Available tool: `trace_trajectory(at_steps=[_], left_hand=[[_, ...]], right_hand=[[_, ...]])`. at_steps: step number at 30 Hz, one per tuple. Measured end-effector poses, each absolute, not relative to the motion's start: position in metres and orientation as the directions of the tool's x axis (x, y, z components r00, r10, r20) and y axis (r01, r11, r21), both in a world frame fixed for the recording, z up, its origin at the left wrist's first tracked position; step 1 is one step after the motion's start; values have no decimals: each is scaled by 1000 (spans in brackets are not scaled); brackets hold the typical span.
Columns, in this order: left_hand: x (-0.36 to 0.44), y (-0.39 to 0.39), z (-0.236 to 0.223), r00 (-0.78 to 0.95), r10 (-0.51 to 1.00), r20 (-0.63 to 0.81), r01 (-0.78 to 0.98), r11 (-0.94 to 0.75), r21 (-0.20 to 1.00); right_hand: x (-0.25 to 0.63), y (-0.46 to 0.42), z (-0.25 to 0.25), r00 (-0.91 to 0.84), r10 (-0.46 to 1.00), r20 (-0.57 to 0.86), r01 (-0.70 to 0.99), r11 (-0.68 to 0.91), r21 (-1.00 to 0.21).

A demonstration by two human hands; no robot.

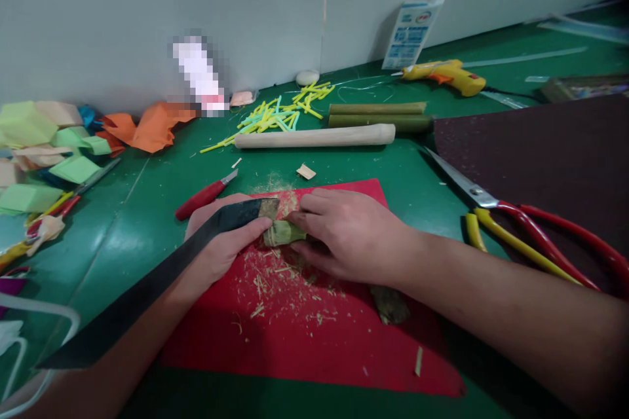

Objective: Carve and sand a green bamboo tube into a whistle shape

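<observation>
My left hand is closed round a long dark blade that runs from the lower left up to a short green bamboo piece. The blade's end rests at the top of that piece. My right hand is closed on the bamboo piece and holds it down on a red mat. Pale shavings and splinters lie scattered over the mat around both hands. Another dull green scrap lies on the mat under my right forearm.
Red-handled shears lie at the right on dark sandpaper. Behind are a wooden rod, two bamboo sticks, cut straws, a yellow glue gun and a red knife. Coloured paper is piled left.
</observation>
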State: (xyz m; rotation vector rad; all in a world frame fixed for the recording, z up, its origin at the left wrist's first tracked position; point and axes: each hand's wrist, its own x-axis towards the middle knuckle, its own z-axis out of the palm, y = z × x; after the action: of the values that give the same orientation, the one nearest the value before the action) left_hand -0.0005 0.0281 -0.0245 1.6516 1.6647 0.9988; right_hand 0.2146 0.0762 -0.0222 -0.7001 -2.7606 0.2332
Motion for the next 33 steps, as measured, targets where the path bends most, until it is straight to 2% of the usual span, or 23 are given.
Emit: trace_trajectory(at_steps=[4,9,13,21,24,27,30,33], left_hand=[[1,28,-19,-39,984,175,586,-119,802],[-11,30,-9,343,862,374,516,-505,691],[-20,29,-3,527,768,364,548,-635,545],[-30,37,-7,670,660,341,508,-742,438],[-32,38,-8,660,664,350,498,-736,458],[-29,35,-10,601,730,325,522,-667,532],[-17,30,-12,346,889,299,595,-455,663],[-4,26,-12,64,980,191,535,-195,822]], right_hand=[[215,77,-21,-852,479,213,435,873,-223],[216,77,-24,-862,448,238,412,892,-188],[217,79,-28,-851,453,266,418,891,-180],[217,79,-28,-846,476,239,417,871,-259],[218,79,-28,-843,486,231,419,862,-285],[219,78,-29,-839,489,240,410,857,-314],[218,76,-28,-831,494,256,412,856,-313],[215,72,-26,-806,528,267,459,843,-281]])
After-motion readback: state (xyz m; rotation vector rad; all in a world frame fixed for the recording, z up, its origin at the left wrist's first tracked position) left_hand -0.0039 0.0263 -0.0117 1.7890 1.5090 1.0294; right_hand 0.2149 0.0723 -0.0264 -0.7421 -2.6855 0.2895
